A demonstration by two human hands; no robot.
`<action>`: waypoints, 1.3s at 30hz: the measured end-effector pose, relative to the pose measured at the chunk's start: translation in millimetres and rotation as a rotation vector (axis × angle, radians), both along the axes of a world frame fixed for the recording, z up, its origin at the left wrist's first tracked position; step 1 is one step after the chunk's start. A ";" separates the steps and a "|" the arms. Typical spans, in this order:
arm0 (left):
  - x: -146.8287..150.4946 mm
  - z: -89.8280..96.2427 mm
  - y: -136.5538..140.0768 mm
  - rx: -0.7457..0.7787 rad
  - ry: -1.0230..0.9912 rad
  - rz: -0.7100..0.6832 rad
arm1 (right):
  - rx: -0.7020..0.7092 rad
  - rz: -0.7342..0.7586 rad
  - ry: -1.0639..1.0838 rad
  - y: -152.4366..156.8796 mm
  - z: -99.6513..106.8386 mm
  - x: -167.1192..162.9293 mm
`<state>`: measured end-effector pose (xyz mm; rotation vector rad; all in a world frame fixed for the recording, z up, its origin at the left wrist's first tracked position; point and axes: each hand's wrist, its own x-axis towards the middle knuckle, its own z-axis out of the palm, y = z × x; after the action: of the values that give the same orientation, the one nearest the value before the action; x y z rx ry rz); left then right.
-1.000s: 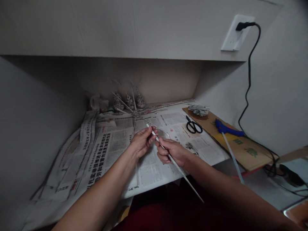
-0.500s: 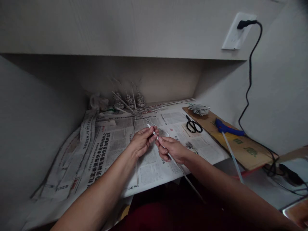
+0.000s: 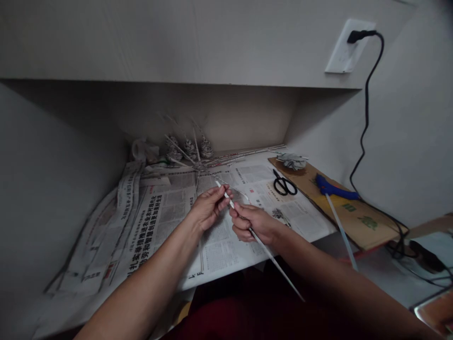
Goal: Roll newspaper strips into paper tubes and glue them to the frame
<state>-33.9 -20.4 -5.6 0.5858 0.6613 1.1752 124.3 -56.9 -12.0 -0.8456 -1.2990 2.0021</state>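
As the left hand (image 3: 211, 206) pinches the pale stick (image 3: 272, 258) near its upper tip, the right hand (image 3: 253, 222) grips it lower, over the newspaper (image 3: 219, 259); the right hand hides more shaft than a second ago, suggesting a turn or regrip.

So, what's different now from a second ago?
Very little. The right hand has shifted its fingers slightly around the thin white stick, whose lower end sits a touch farther right in view. Nothing was picked up or let go: the left hand grips it too, as before. The scissors and blue glue gun stayed put.
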 end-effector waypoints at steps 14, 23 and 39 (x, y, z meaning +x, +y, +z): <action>-8.6 5.0 9.5 -0.006 -0.066 0.194 | 0.395 -0.209 -0.546 -50.1 -4.1 36.8; -8.9 8.7 9.9 -0.014 -0.085 0.216 | -0.136 -0.063 -0.096 -56.5 -6.5 44.0; -6.8 5.0 7.8 -0.008 -0.036 0.146 | 0.314 -0.184 -0.490 -11.9 3.7 7.3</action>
<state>-40.7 -12.6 -0.6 0.5150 0.6869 1.3153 131.5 -68.8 -8.3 -1.2936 -1.6760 1.4433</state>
